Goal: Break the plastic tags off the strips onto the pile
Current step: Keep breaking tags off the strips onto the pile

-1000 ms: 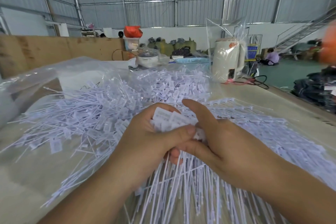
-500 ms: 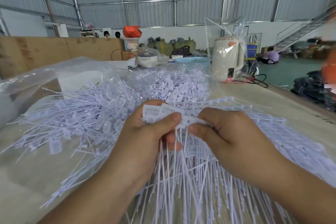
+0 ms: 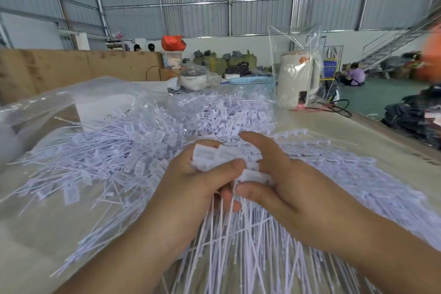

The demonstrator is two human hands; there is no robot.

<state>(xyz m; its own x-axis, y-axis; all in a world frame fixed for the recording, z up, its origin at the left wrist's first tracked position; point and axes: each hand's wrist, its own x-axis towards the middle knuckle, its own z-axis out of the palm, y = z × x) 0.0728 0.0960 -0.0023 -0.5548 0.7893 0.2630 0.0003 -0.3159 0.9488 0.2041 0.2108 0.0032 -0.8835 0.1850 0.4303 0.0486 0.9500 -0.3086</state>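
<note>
A wide pile of loose white plastic tags with thin tails covers the table in front of me. My left hand grips a bunch of tag heads between thumb and fingers. My right hand sits right beside it, thumb and curled fingers pinching a strip of tags at the bunch's right end, index finger raised over it. The tails of the held strips hang down toward me between my wrists. More unbroken strips lie in a layer under and right of my right hand.
A clear plastic bag lies open behind the pile. A cream kettle in plastic wrap stands at the back right beside a cable. A pot and blue basket sit further back. The table edge runs along the right.
My right hand has moved back against the left, its thumb under the strip end and its index finger lifted over the tag heads. The left hand keeps its hold on the bunch.
</note>
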